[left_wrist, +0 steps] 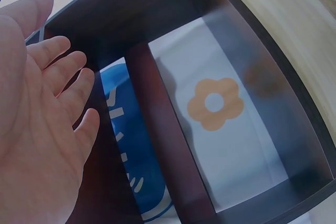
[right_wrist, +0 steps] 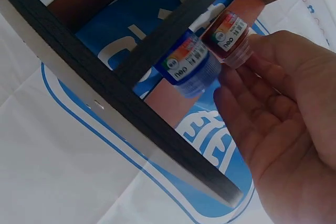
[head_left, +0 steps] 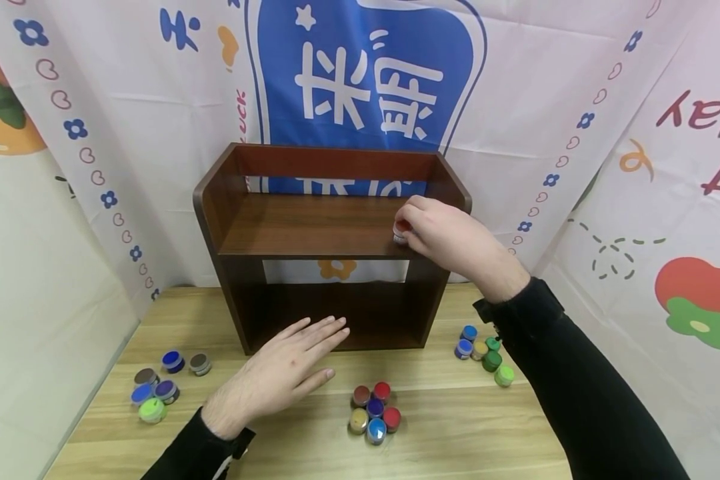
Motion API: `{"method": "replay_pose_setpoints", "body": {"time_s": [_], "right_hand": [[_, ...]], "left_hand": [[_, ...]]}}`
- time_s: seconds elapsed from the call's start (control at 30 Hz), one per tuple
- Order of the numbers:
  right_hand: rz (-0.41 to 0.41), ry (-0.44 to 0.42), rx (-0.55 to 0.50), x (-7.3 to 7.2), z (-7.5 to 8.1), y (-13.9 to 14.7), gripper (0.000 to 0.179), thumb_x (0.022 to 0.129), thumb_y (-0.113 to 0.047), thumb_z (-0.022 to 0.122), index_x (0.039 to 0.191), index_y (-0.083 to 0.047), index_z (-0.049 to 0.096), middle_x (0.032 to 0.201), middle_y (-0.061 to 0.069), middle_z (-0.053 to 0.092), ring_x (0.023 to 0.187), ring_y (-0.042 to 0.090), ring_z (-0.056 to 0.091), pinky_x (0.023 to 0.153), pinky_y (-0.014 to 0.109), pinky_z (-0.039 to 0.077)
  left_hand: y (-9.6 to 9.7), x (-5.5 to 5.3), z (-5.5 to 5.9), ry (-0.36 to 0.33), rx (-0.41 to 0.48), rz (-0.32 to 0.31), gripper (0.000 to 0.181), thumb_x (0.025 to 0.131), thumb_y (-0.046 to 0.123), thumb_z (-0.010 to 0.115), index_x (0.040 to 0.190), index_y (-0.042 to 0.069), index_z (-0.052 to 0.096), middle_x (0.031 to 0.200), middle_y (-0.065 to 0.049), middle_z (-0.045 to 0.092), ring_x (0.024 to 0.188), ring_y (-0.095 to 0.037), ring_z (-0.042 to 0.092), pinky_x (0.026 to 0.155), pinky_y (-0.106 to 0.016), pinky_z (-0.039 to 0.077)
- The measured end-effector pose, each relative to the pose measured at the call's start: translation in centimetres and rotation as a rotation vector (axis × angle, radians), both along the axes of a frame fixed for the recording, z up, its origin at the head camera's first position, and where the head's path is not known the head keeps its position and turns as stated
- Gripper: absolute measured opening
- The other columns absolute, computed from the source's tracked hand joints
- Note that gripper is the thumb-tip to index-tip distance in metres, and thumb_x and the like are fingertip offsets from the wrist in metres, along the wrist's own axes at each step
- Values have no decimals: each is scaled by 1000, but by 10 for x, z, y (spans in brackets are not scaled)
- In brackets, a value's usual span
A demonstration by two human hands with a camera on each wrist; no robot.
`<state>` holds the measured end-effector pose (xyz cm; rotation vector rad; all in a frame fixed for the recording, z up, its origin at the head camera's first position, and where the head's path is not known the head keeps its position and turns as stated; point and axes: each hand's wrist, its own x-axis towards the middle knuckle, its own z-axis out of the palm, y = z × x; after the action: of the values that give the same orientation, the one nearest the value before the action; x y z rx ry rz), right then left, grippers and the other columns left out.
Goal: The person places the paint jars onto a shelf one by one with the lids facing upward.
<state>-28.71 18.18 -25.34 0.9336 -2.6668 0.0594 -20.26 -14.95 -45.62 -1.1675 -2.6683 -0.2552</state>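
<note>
At the right end of the wooden shelf unit's upper board [head_left: 312,223], my right hand [head_left: 441,237] pinches a small red-brown paint jar [right_wrist: 228,38]. Beside that jar a blue paint jar [right_wrist: 190,64] stands on the same board; the hand hides it in the head view. Both jars have clear bases and printed labels. My left hand [head_left: 288,367] hovers in front of the lower compartment, fingers straight and holding nothing. In the left wrist view, the left palm [left_wrist: 42,114] shows before the dark shelf frame.
Paint jars stand in groups on the wooden table [head_left: 300,447]: blue, grey, purple and green at left [head_left: 167,391], red, blue and yellow in front [head_left: 375,409], blue, yellow and green at right [head_left: 491,361]. A printed cloth [head_left: 516,80] hangs behind the shelf.
</note>
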Motion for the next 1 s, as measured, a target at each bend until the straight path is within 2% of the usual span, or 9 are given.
{"method": "replay_pose_setpoints", "body": {"time_s": [0.23,0.37,0.57,0.67,0.8,1.0], "right_hand": [[-96,28,94,-3,-5,-6,27,116,-19,76,136,-1,76,124,16,79,110,30,75,104,44,73],[-140,49,145,-5,-7,-7,23,116,-14,74,135,0,75,125,17,79,111,30,75,105,44,72],[-169,67,185,-5,-9,-4,27,111,-5,80,137,1,72,128,17,77,114,31,74,107,44,71],[-150,87,153,-4,-10,-2,26,114,-11,78,137,1,73,127,17,77,112,31,73,106,44,71],[-72,146,58,5,-14,1,28,116,-19,77,136,0,76,127,17,79,112,32,75,105,44,72],[3,187,-43,24,-29,3,42,113,-22,82,148,0,74,143,19,79,127,36,78,115,49,70]], "left_hand": [[-1,0,-1,-10,1,3,74,119,48,69,184,24,42,189,2,47,176,-23,46,147,-57,39],[-1,0,-2,-4,-5,3,73,120,49,66,184,24,43,189,2,47,176,-23,46,146,-57,39],[-2,-1,-3,9,1,1,71,121,51,63,183,22,43,189,1,47,177,-24,46,146,-57,39],[-2,-1,-4,9,5,-1,71,121,51,63,183,22,43,189,1,47,177,-24,46,146,-58,39],[-2,-1,-4,11,7,2,71,121,52,64,183,22,44,189,2,47,177,-23,46,146,-58,39],[-5,-1,-5,7,13,13,71,121,51,64,183,23,44,189,1,47,177,-24,45,146,-59,40]]}}
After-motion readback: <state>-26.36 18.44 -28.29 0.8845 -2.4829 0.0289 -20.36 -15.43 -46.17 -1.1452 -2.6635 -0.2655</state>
